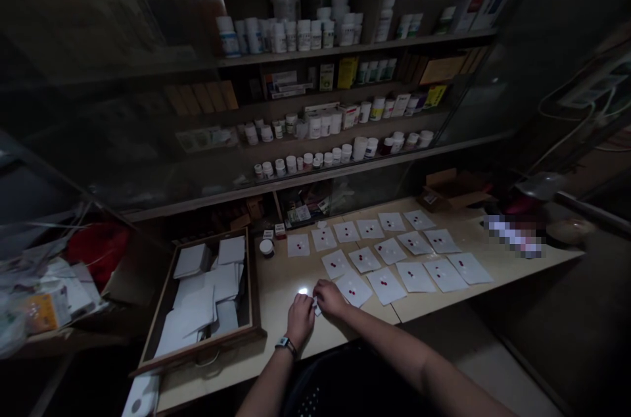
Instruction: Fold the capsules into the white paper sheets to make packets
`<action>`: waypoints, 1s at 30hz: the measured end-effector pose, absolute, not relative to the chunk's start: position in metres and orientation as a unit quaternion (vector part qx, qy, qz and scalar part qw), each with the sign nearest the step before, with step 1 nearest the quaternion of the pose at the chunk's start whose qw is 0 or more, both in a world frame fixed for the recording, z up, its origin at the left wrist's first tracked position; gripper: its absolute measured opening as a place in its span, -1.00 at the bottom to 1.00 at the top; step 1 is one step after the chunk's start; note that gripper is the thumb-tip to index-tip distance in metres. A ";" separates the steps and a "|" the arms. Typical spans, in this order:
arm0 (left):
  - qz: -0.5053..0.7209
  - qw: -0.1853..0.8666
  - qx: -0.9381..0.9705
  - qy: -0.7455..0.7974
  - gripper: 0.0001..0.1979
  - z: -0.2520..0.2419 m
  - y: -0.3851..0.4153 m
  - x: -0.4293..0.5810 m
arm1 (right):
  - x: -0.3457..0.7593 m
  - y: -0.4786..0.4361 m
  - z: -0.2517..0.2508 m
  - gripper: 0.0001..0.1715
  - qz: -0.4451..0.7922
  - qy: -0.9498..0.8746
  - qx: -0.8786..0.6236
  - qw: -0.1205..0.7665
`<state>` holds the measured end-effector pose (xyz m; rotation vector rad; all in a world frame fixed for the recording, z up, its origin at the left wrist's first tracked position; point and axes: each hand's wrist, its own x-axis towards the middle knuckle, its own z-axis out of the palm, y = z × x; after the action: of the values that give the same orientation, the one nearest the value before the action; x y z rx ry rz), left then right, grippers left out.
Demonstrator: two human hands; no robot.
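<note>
My left hand (300,318), with a watch on its wrist, and my right hand (329,297) meet over a small white paper (315,303) on the wooden counter (280,285). Both hands have their fingers pinched on that paper, which is mostly hidden between them. Just to the right lies a white paper square with red pills (353,289) on it. Several more such squares with pills (389,250) are laid out in rows across the counter.
An open wooden drawer (249,285) full of blank white papers sits at the left. A small white-capped jar (267,247) stands near the counter's back. Shelves of medicine bottles (315,124) rise behind. A cardboard box (451,188) is at the right.
</note>
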<state>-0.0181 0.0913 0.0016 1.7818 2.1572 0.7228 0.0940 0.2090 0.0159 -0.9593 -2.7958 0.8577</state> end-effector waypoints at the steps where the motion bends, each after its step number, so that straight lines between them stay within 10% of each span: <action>1: 0.262 0.117 0.598 0.749 -0.85 0.001 0.089 -0.018 | 0.095 0.208 0.014 -0.70 0.275 -0.910 -0.310 0.037; 30: 0.051 0.064 0.717 0.692 -0.53 -0.003 0.057 -0.002 | 0.133 0.201 -0.009 -0.76 0.105 -0.987 -0.115 0.034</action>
<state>-0.0019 0.0572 -0.0033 2.1649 2.0903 0.1553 0.1333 0.2008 -0.0086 -0.3542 -3.0365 0.3219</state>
